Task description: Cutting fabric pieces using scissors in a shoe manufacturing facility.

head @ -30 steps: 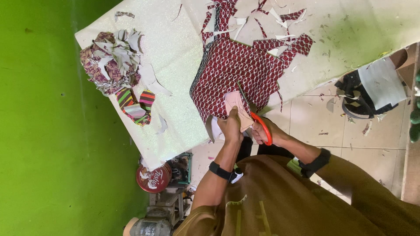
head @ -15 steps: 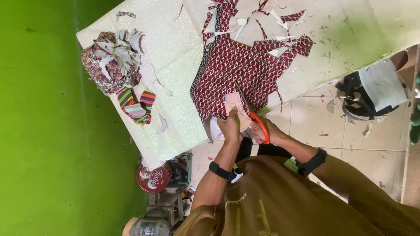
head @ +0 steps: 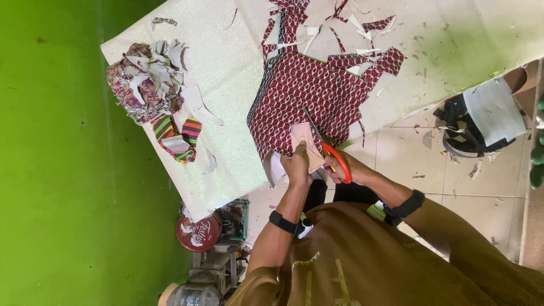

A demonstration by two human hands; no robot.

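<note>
Cutting patterned cloth at the white surface point(head: 226, 85).
Left hand point(head: 297, 165) has its fingers closed on a pale pink paper template point(head: 306, 148) atop dark red printed fabric point(head: 309, 96); right hand point(head: 341, 168) grips orange-handled scissors point(head: 326, 148), fingers through the loops.

round tin: a red round tin point(head: 198, 233) with a pale printed design on its lid stands just under the near corner of the white table point(head: 226, 85), beside a dark green crate point(head: 237, 218).
tin colours: red lid and rim, cream and white markings on top.
other packaging: none clear elsewhere around the white table; no signs or screens show.
</note>
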